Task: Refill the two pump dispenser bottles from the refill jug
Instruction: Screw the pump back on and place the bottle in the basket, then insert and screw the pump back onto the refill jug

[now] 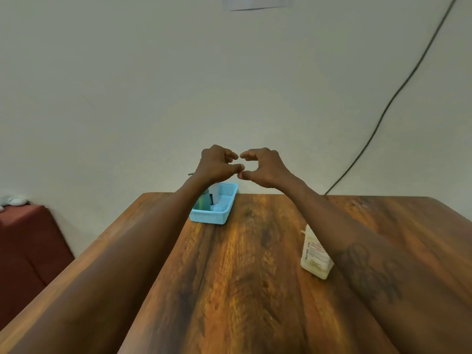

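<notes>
Both my arms reach forward over the wooden table [242, 290]. My left hand [217, 164] and my right hand [263, 167] are raised in front of the wall, fingers loosely curved, thumb tips touching, holding nothing. Below my left wrist a light blue basket [212, 215] stands at the table's far edge. It holds a green bottle [203, 202] and a white bottle [216, 194], both largely hidden by my left arm. A whitish refill jug [315, 256] with a printed label stands on the table at the right, partly behind my right forearm.
A dark cable [396, 98] runs down the wall at the right, behind the table. A dark red seat [25, 251] sits left of the table, with a pale cloth [12, 200] on it.
</notes>
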Motion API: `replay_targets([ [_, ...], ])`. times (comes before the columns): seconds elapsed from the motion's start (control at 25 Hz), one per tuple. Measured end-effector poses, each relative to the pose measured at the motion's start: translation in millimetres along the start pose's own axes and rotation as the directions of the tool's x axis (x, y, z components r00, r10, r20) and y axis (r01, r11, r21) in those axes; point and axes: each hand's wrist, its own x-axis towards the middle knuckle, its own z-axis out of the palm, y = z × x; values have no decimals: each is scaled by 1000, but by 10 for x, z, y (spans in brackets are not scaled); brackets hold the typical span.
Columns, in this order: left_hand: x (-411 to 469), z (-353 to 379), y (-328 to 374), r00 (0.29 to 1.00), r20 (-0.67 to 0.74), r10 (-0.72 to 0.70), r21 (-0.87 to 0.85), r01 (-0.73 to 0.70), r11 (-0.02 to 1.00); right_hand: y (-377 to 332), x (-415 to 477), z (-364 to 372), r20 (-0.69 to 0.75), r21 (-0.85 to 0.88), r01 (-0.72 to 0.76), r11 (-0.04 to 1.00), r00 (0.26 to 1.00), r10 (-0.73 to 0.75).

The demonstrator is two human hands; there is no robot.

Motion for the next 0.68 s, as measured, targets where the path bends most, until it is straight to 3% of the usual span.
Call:
replay_targets([
  [0.28,-420,387,827,995,42,85,-289,-69,955,229,-674,-941,-66,16,-5,1000,998,6],
  [0.48,-651,820,1157,969,207,137,-363,-54,930,647,-1097,-1223,-133,41,-93,995,986,98],
  [0.68,-848,1245,1170,823,524,216,-405,17,914,1003,-1503,-1176,-105,17,-199,980,974,200],
])
